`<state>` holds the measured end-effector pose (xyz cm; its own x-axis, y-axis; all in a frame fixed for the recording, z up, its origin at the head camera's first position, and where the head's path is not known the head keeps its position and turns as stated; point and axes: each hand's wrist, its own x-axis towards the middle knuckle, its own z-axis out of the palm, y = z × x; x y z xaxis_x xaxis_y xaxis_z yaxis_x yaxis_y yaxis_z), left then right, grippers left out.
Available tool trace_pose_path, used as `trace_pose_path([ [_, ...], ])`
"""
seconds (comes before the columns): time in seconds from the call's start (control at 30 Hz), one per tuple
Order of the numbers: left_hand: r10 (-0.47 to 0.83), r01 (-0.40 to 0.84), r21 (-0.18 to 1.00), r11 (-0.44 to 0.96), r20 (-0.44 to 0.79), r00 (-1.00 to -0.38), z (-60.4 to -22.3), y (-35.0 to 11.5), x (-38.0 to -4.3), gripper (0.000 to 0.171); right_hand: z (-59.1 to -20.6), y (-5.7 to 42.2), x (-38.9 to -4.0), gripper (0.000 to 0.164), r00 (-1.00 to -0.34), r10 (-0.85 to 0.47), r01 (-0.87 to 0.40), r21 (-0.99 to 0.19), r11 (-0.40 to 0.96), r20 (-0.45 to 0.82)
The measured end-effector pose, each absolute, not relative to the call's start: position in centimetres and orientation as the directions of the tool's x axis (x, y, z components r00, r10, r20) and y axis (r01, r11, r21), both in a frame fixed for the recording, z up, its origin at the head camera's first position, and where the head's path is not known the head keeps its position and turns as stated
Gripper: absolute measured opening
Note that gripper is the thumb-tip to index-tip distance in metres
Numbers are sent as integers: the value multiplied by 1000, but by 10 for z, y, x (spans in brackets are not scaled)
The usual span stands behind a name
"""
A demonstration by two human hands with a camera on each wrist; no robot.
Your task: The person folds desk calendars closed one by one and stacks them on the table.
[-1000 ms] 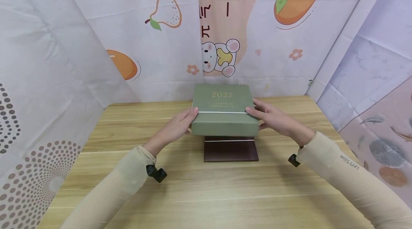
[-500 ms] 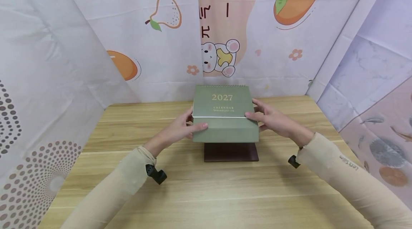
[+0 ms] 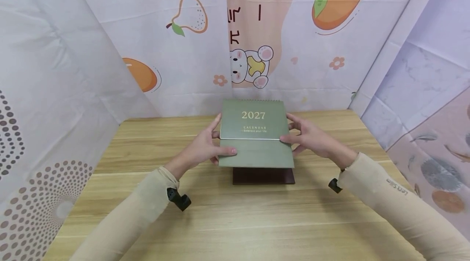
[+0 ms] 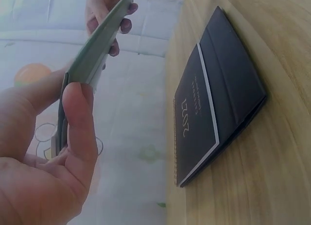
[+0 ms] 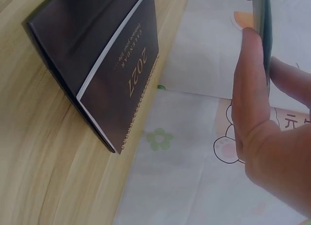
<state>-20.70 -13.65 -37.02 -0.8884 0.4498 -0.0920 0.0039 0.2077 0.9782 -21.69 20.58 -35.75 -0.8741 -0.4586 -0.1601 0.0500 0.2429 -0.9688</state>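
Observation:
Both hands hold up a green 2027 desk calendar (image 3: 253, 120) by its two sides, above the table. In the head view my left hand (image 3: 202, 144) grips its left side, thumb on the front. On the opposite side my right hand (image 3: 312, 136) pinches the edge, thumb near the white page line. Edge-on in the left wrist view, the green calendar (image 4: 97, 47) looks flat and thin. Below it on the table lies a dark brown 2027 calendar (image 5: 124, 72), spiral-bound; from the head only its front part shows.
The wooden table (image 3: 235, 220) reaches back to a white curtain (image 3: 176, 69) printed with fruit and a cartoon rabbit. Fabric also hangs at the left and right. A black camera mount (image 3: 178, 199) sits on the left wrist.
The green calendar's front has tipped toward the camera and flattened out, its lower edge coming lower over the brown one. The left thumb has shifted further onto its front panel.

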Motion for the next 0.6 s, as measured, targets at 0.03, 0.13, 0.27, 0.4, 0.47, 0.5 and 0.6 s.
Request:
trace_pose_path([
  [0.03,449,3,977,211,-94,-888,-370,-136,-207,132,-358,206,-217,89,-874,-460,47,-969,244,-158],
  [0.13,449,-6,977,215,-104,-888,-371,-135,-207,132,-358,206,-217,90,-875,-458,42,-967,253,-158],
  [0.27,441,-9,973,231,-112,-891,-372,-133,-208,132,-360,208,-219,91,-879,-449,46,-965,258,-162],
  [0.4,447,-6,972,237,-115,-887,-374,-130,-210,133,-360,210,-220,91,-881,-448,35,-964,265,-155],
  [0.47,456,-9,972,235,-119,-882,-374,-128,-211,133,-361,212,-220,92,-880,-450,29,-962,273,-154],
  [0.5,459,-11,971,238,-123,-880,-374,-128,-211,133,-361,212,-220,92,-878,-452,29,-961,274,-155],
  [0.6,474,-16,970,244,-134,-870,-374,-126,-211,132,-362,214,-221,91,-876,-454,30,-959,282,-161],
])
